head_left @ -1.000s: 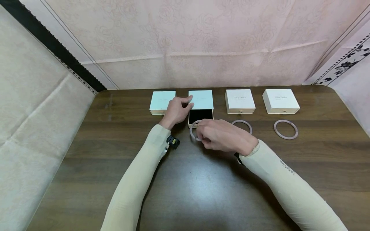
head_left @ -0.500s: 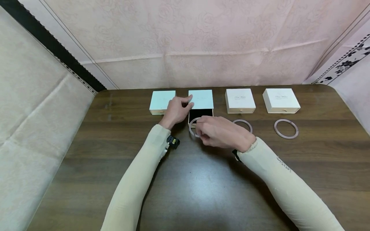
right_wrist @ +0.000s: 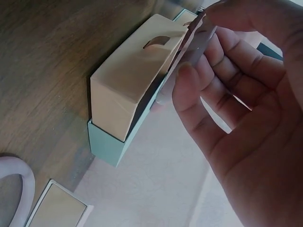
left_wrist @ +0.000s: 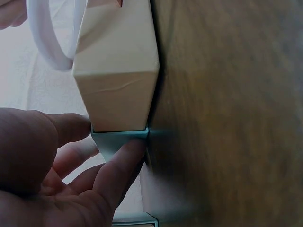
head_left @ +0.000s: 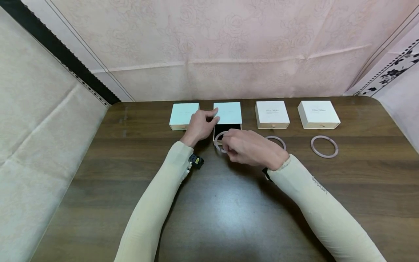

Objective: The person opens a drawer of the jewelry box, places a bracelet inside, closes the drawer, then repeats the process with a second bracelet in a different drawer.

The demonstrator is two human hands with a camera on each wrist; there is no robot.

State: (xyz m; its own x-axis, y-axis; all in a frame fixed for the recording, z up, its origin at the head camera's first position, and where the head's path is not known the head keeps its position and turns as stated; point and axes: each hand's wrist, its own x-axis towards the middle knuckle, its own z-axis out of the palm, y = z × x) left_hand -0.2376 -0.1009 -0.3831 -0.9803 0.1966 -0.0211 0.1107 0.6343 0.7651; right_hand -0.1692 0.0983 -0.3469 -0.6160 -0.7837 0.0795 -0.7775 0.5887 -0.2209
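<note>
My right hand (head_left: 250, 147) pinches a pale lilac bangle (head_left: 216, 142) between thumb and fingers, tilted up at the front of a half-open drawer box. That box has a light-teal sleeve (head_left: 229, 113) and a cream drawer (right_wrist: 135, 71) with a black inside and a small pull tab (right_wrist: 157, 41). In the head view the right hand hides part of the drawer and bangle. My left hand (head_left: 200, 125) rests against the left side of the sleeve; in the left wrist view its fingertips (left_wrist: 130, 151) touch the sleeve near its front edge.
Left of the open box stands a closed teal box (head_left: 184, 112). Two closed white boxes, one nearer (head_left: 272, 113) and one farther right (head_left: 319, 113), continue the row. One bangle (head_left: 284, 143) lies partly behind my right hand; another bangle (head_left: 324, 156) lies before the rightmost box.
My right hand has moved slightly away from me with the bangle, bringing it more over the drawer's front. My left hand and the boxes stay in place.
</note>
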